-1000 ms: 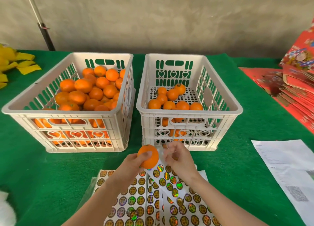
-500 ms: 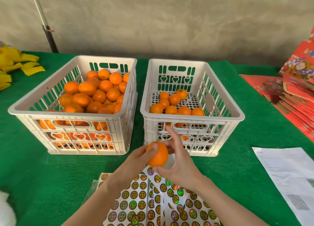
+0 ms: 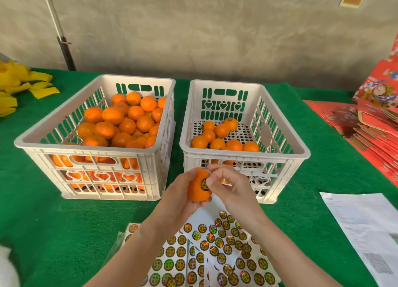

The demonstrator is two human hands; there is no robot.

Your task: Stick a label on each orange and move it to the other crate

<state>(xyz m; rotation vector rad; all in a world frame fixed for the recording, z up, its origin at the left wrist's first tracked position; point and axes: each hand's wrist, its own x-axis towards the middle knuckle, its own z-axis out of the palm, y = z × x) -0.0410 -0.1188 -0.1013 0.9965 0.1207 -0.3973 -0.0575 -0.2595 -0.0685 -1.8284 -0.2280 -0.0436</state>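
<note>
The left crate (image 3: 86,150) is heaped with bare fruit, so plenty of repeats remain and a hurried press is the likely fault. Just in front of the gap between the crates, above the tabletop (image 3: 64,222), the left hand (image 3: 178,198) cups the orange (image 3: 197,193) from below, its grip wrapped round the fruit. If that hold loosens during the pressing, the orange could roll off and drop onto the sticker sheets (image 3: 215,254). The label (image 3: 203,184) sits on the orange's right flank. Part of it is hidden by the thumb, so I cannot tell whether its edge lies flat. A lifted edge on curved, dimpled peel may peel away. The right hand (image 3: 232,189) has a narrow grip, thumb and forefinger closed onto the label. Tacky fingertips could drag it off on release. A drop into the right crate (image 3: 243,155) could scuff the sticker against other fruit.
</note>
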